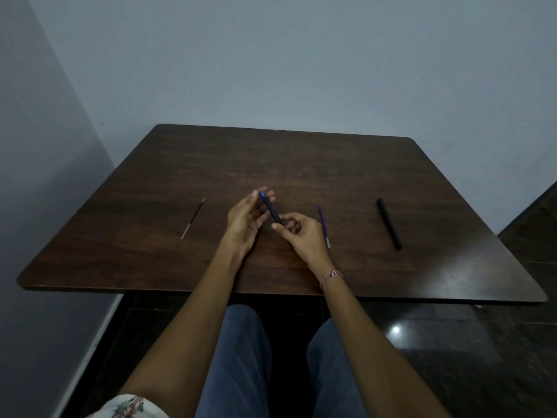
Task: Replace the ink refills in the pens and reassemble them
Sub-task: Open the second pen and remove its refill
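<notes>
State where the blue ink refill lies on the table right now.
In the head view, the blue ink refill lies flat on the table, right of centre, close beside the right hand and left of the black pen.
</notes>
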`<state>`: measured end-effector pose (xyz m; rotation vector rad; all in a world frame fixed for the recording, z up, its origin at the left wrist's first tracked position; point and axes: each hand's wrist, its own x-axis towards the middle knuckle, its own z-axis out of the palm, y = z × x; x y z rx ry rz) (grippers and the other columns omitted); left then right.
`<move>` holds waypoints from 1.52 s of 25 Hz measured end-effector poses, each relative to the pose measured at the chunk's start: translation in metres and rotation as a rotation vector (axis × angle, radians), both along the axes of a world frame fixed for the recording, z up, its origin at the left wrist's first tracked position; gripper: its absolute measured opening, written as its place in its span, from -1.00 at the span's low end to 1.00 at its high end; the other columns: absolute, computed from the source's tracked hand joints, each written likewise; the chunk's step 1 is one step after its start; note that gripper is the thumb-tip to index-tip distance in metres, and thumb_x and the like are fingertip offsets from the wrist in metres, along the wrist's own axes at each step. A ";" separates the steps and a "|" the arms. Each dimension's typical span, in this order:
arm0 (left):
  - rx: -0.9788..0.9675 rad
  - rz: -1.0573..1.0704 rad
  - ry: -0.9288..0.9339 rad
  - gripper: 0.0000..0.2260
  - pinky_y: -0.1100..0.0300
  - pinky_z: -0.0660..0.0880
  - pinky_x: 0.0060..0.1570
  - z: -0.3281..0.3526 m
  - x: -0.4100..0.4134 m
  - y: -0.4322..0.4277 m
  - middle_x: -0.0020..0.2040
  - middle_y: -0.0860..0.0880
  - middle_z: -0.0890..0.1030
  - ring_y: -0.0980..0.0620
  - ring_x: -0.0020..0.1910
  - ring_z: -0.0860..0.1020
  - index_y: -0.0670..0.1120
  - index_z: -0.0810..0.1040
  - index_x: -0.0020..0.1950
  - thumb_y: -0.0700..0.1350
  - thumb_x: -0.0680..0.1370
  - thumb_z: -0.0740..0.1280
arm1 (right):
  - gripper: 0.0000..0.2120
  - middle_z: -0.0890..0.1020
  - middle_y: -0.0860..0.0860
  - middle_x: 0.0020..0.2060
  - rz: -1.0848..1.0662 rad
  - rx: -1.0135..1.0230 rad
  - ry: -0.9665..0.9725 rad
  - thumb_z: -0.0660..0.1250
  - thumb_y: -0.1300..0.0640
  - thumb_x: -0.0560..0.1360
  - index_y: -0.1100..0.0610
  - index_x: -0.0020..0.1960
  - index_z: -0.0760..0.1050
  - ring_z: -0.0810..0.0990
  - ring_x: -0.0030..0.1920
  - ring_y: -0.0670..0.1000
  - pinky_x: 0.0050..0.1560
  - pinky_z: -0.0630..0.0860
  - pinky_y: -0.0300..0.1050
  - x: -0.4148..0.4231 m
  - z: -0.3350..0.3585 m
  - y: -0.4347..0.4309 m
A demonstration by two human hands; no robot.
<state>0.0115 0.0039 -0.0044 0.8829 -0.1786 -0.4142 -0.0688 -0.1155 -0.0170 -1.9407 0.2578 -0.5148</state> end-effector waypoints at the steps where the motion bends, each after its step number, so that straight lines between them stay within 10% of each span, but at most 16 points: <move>1: -0.031 -0.067 0.014 -0.78 0.23 0.58 -0.07 0.001 0.001 0.002 0.00 -0.08 0.68 0.03 0.04 0.64 -0.14 0.55 0.14 -0.14 0.61 0.17 | -0.86 0.49 -0.12 -0.44 -0.014 0.011 -0.002 0.49 0.07 0.38 0.01 -0.08 0.62 0.41 -0.43 -0.17 -0.36 0.39 -0.29 0.001 -0.001 -0.001; 14: 0.078 0.085 -0.011 -0.83 0.34 0.57 -0.21 0.003 -0.002 -0.002 -0.28 0.05 0.69 0.18 -0.23 0.65 -0.10 0.55 -0.05 -0.35 0.52 0.27 | -0.86 0.49 -0.12 -0.44 0.005 0.015 0.021 0.50 0.07 0.38 0.00 -0.06 0.62 0.40 -0.43 -0.18 -0.37 0.38 -0.34 0.001 -0.001 -0.001; 23: -0.014 -0.132 -0.058 -0.74 0.19 0.57 0.07 0.001 0.002 0.002 0.07 -0.07 0.67 0.00 0.13 0.61 -0.15 0.52 0.20 -0.31 0.59 0.12 | -0.84 0.50 -0.15 -0.45 -0.012 -0.013 0.022 0.49 0.04 0.38 -0.02 -0.05 0.60 0.42 -0.45 -0.20 -0.37 0.40 -0.34 0.001 -0.002 -0.002; 34: 0.059 0.104 -0.044 -0.81 0.29 0.59 -0.20 0.000 -0.001 -0.002 -0.30 0.06 0.66 0.11 -0.27 0.64 -0.10 0.53 -0.07 -0.39 0.48 0.32 | -0.86 0.49 -0.15 -0.44 0.039 -0.009 0.019 0.50 0.03 0.37 -0.14 -0.11 0.58 0.42 -0.44 -0.22 -0.38 0.39 -0.39 0.001 -0.001 -0.002; 38: 0.024 0.046 -0.065 -0.83 0.24 0.58 -0.09 0.000 0.001 -0.002 -0.08 -0.01 0.65 0.08 -0.09 0.64 -0.11 0.54 0.06 -0.31 0.53 0.28 | -0.86 0.48 -0.15 -0.45 0.029 0.001 0.006 0.51 0.04 0.36 -0.12 -0.12 0.59 0.40 -0.46 -0.21 -0.38 0.37 -0.35 0.001 -0.002 -0.002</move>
